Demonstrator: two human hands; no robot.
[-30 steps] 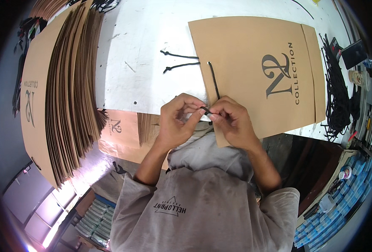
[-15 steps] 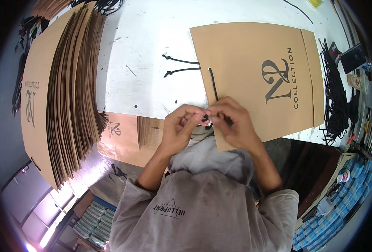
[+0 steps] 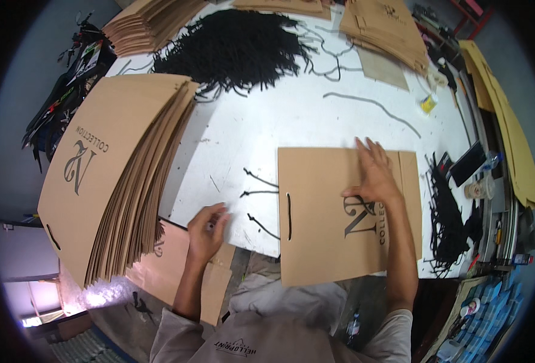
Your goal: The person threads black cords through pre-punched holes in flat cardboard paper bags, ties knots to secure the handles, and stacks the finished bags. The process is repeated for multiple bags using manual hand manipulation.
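A flat brown paper bag point(image 3: 316, 260) with dark print lies on the white table, its near end reaching past the table's edge. A black cord point(image 3: 289, 216) runs straight along its left side between two holes. Knotted cord ends point(image 3: 261, 177) stick out from under that side. My right hand point(image 3: 376, 175) rests on the bag with fingers spread, partly covering the print. Left of the bag, my left hand point(image 3: 207, 233) hovers near the table edge, fingers loosely bent and apart, with nothing visible in it.
A thick stack of similar bags point(image 3: 116, 151) stands at the left. A large heap of black cords point(image 3: 237, 48) lies at the back, and another cord bundle point(image 3: 446, 224) at the right by a plastic cup point(image 3: 479, 188). More bags point(image 3: 385, 30) lie at the back right.
My hands have parted from the cord they were pinching at the bag's left edge. The cord now lies flat, and a third knotted end shows. The view takes in more of the table's back.
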